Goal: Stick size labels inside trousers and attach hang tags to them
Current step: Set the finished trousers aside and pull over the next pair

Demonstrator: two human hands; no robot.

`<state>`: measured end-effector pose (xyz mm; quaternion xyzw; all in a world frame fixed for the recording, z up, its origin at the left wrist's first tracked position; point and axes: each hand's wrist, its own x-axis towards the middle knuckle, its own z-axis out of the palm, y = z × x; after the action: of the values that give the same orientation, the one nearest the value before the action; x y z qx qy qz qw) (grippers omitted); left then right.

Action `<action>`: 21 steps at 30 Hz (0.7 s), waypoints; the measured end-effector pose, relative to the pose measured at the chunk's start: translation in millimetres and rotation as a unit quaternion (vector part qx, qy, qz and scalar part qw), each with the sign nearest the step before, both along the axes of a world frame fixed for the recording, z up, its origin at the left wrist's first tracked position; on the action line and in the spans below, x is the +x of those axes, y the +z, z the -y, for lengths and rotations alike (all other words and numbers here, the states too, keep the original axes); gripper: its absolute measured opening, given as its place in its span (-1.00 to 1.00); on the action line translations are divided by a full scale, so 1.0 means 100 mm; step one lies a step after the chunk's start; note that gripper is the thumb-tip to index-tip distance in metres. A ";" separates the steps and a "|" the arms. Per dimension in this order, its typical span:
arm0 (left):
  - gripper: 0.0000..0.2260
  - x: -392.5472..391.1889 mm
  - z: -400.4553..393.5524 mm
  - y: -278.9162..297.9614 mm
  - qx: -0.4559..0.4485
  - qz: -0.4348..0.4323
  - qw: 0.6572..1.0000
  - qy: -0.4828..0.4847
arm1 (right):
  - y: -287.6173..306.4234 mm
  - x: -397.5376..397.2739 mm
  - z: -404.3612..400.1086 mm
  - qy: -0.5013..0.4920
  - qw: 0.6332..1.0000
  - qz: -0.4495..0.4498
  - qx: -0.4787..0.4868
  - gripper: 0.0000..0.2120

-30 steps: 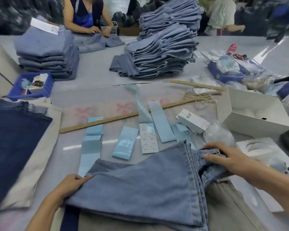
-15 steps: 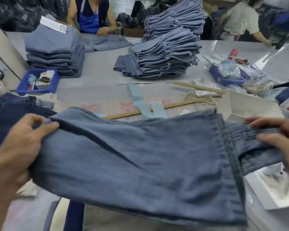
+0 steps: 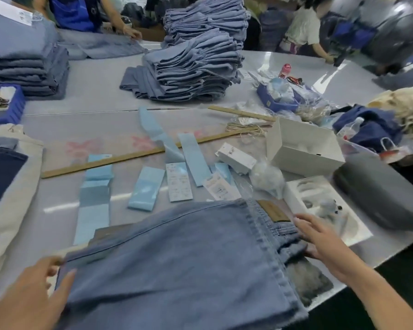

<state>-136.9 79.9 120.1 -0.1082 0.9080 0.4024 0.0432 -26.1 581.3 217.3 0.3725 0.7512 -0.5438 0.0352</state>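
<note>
The pale grey tabletop [image 3: 100, 91] in front of you is crowded with denim and paper. Nearest you, one pair of light blue trousers [image 3: 181, 263] lies folded flat on it, waistband to your right, a brown patch [image 3: 273, 210] on the waistband; its writing is too blurred to read. Your left hand [image 3: 31, 296] sits at the trousers' left edge, fingers loosely extended on the cloth and blurred; whether they pinch it, you cannot tell. Your right hand [image 3: 317, 236] rests at the waistband with fingers straight and spread, gripping nothing.

Just beyond the trousers lie blue label strips [image 3: 146, 192], about seven by my count, though some overlap. Among them are two white printed sheets [image 3: 178, 182], the print unreadable, and one small white carton [image 3: 236, 158] with dark marks too small to make out. One long wooden ruler [image 3: 119, 158] crosses the strips; a second [image 3: 241, 113] lies farther back by a bundle of tan string [image 3: 243, 129]. To your right stand one open white box [image 3: 303, 148] and one white tray [image 3: 324, 206].

Farther off rise two stacks of folded jeans [image 3: 196, 67], one centre and one left, and two blue bins [image 3: 7, 103]. Two people work at the far edge.
</note>
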 end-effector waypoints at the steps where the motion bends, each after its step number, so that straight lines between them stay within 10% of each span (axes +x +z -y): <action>1: -0.72 -0.03 -0.17 0.09 -0.018 -0.055 0.997 -0.046 | 0.01 -0.07 0.02 -0.007 1.000 0.007 0.010 -0.69; 7: -0.35 -0.46 -2.18 0.68 -0.001 -0.115 0.910 -0.398 | 0.02 -0.44 0.00 0.107 0.982 0.124 0.094 -0.39; 10: -0.51 -0.57 -2.82 0.63 -0.075 -0.070 0.858 -0.504 | 0.04 -0.48 -0.04 0.110 0.982 0.150 0.008 -0.49; 21: -0.63 -0.55 -2.41 1.02 0.212 -0.368 0.863 -0.272 | 0.75 0.04 0.25 0.156 0.907 -0.027 0.389 -0.42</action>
<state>-191.7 320.9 222.4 0.3110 0.7442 0.5678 -0.1645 -21.8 556.3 292.8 0.2199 0.9524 -0.2055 -0.0483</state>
